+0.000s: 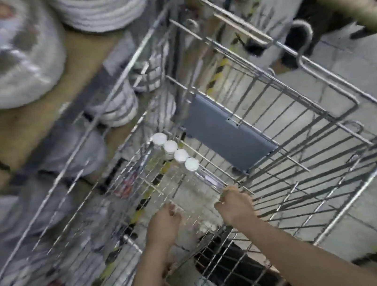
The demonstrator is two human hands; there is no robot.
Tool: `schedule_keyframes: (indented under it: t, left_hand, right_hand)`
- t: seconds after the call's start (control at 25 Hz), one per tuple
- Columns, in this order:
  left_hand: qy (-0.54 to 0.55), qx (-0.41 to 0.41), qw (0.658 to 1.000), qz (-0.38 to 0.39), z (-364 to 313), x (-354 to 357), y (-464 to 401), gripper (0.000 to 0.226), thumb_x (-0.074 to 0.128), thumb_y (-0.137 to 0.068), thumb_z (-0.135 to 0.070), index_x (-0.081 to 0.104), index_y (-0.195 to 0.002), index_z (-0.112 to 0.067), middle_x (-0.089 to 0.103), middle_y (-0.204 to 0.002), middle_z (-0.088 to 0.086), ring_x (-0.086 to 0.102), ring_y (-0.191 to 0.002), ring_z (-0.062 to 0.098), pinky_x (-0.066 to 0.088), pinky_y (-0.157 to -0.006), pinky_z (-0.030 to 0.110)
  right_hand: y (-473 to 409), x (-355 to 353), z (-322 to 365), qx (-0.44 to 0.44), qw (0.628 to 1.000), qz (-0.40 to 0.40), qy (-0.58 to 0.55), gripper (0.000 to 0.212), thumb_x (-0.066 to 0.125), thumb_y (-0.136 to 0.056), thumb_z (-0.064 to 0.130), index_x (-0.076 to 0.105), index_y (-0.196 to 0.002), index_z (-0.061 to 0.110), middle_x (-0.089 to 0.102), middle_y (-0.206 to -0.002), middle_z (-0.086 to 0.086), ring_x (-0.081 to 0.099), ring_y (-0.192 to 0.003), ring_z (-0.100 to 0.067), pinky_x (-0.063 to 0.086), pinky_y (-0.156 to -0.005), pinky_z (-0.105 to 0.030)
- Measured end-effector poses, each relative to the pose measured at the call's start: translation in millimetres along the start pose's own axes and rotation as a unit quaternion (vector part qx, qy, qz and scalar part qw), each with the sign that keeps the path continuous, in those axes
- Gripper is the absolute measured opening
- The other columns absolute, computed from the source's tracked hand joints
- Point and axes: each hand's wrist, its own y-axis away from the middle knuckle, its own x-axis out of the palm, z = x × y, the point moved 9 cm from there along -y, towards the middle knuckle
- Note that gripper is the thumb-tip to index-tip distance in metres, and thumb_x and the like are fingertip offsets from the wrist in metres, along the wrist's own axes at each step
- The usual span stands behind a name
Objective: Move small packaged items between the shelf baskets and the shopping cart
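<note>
Both hands reach down into the wire shopping cart [276,114]. Left hand [164,221] and right hand [235,205], fingers curled, grip the near end of a clear pack of bottles [189,187], one at each corner. Pack lies lengthwise on the cart floor, four white caps [175,151] pointing away (frame blurred). Beside the cart, a shelf [38,122] carries stacked white plates [101,5] in wrap.
</note>
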Motion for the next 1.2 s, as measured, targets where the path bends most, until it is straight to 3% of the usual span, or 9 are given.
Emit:
schedule_keyframes:
  t: [0.04,0.12,0.28,0.4,0.56,0.68,0.84,1.08,1.2]
  left_hand:
    - [0.005,-0.011,1.000,-0.017,8.7,-15.7,18.3,0.035,0.052,-0.094,-0.017,0.054,-0.129,-0.009,0.061,-0.123,0.008,0.058,-0.107,0.022,0.044,-0.089,0.028]
    - [0.016,-0.021,0.998,-0.055,26.3,-44.7,61.3,0.028,0.053,-0.094,-0.017,0.058,-0.121,-0.013,0.064,-0.110,0.005,0.059,-0.096,0.019,0.046,-0.084,0.028]
    - [0.045,-0.033,0.991,-0.120,67.3,-80.8,160.6,0.029,0.051,-0.095,-0.021,0.056,-0.124,-0.017,0.062,-0.119,0.003,0.057,-0.098,0.013,0.045,-0.081,0.023]
    - [0.136,-0.059,0.974,-0.172,111.4,-92.7,244.6,0.029,0.054,-0.094,-0.016,0.057,-0.123,-0.017,0.061,-0.119,0.003,0.057,-0.105,0.015,0.042,-0.080,0.021]
    - [0.252,-0.109,0.927,-0.256,192.3,-92.7,366.7,0.023,0.055,-0.094,-0.014,0.058,-0.116,-0.018,0.061,-0.118,0.005,0.058,-0.111,0.020,0.043,-0.088,0.023]
    - [0.307,-0.144,0.882,-0.328,255.7,-79.3,461.7,0.033,0.056,-0.094,-0.017,0.056,-0.126,-0.010,0.059,-0.124,0.005,0.056,-0.111,0.016,0.040,-0.087,0.019]
    - [0.361,-0.187,0.814,-0.415,328.0,-44.9,573.1,0.017,0.057,-0.094,-0.020,0.059,-0.111,-0.020,0.062,-0.108,0.000,0.058,-0.092,0.010,0.042,-0.066,0.014]
    - [0.408,-0.239,0.735,-0.486,404.0,-8.2,685.1,0.015,0.057,-0.094,-0.024,0.057,-0.108,-0.024,0.061,-0.105,-0.004,0.059,-0.093,0.004,0.042,-0.071,0.013]
    - [0.396,-0.235,0.729,-0.507,417.1,-36.8,699.1,0.019,0.055,-0.094,-0.025,0.057,-0.113,-0.023,0.060,-0.106,-0.006,0.056,-0.096,0.007,0.039,-0.074,0.016]
  right_hand:
    - [12.4,-1.4,13.7,-0.051,0.998,0.017,0.037,0.020,0.049,-0.095,0.025,0.060,-0.102,0.010,0.058,-0.085,-0.002,0.057,-0.084,-0.018,0.050,-0.080,-0.031]
    - [46.2,-5.3,41.0,-0.136,0.986,0.040,0.083,0.026,0.049,-0.094,0.026,0.058,-0.113,0.012,0.062,-0.092,-0.004,0.060,-0.083,-0.018,0.049,-0.069,-0.028]
    - [120.2,3.4,79.8,-0.235,0.960,0.075,0.135,0.014,0.052,-0.093,0.026,0.053,-0.081,0.019,0.060,-0.084,-0.002,0.059,-0.083,-0.019,0.038,-0.058,-0.022]
    - [179.5,26.2,105.5,-0.296,0.942,0.088,0.128,0.008,0.054,-0.094,0.020,0.057,-0.090,0.014,0.062,-0.089,-0.005,0.053,-0.081,-0.014,0.039,-0.060,-0.023]
    - [266.8,93.7,127.4,-0.375,0.909,0.117,0.143,0.014,0.057,-0.092,0.021,0.064,-0.101,0.013,0.066,-0.100,-0.003,0.060,-0.095,-0.019,0.045,-0.080,-0.026]
    - [345.1,159.8,139.8,-0.440,0.867,0.150,0.178,0.012,0.055,-0.092,0.020,0.064,-0.098,0.015,0.065,-0.096,-0.001,0.058,-0.090,-0.018,0.041,-0.072,-0.025]
    - [442.4,237.2,148.9,-0.501,0.822,0.195,0.187,0.016,0.055,-0.093,0.016,0.063,-0.107,0.016,0.064,-0.102,0.000,0.057,-0.091,-0.012,0.042,-0.075,-0.022]
    - [559.0,314.5,159.2,-0.573,0.743,0.262,0.225,0.020,0.055,-0.094,0.020,0.060,-0.113,0.017,0.060,-0.106,0.005,0.057,-0.102,-0.012,0.041,-0.080,-0.019]
    - [596.4,319.5,188.4,-0.597,0.726,0.271,0.207,0.019,0.056,-0.094,0.020,0.059,-0.112,0.018,0.057,-0.102,0.009,0.054,-0.099,-0.007,0.036,-0.079,-0.014]
